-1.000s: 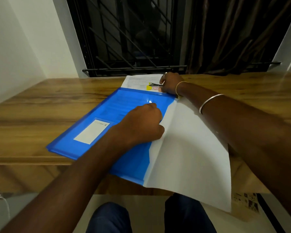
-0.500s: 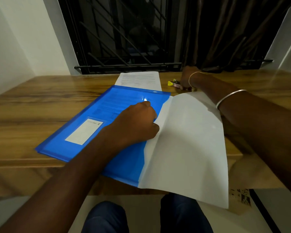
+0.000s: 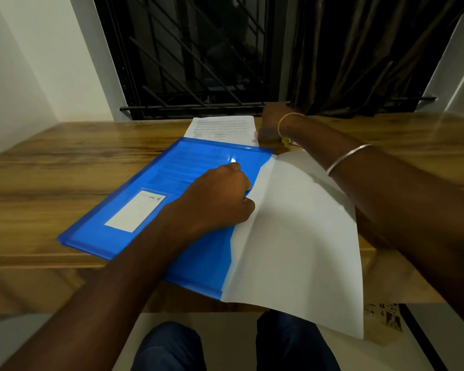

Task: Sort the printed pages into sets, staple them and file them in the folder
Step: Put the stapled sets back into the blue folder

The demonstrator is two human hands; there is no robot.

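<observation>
A person's left hand [image 3: 214,202] pinches the blue folder [image 3: 123,236] at its edge, likely keeping it open, while the right hand [image 3: 270,123], grip unclear, reaches the printed pages [image 3: 223,127].

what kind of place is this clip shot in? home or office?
Probably a home room, not certain: a wooden desk set against a window with a black metal grille and a dark curtain. The blue folder and printed pages suggest a paperwork spot.

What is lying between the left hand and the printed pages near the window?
Only the far part of the blue folder, as the head view shows.
</observation>
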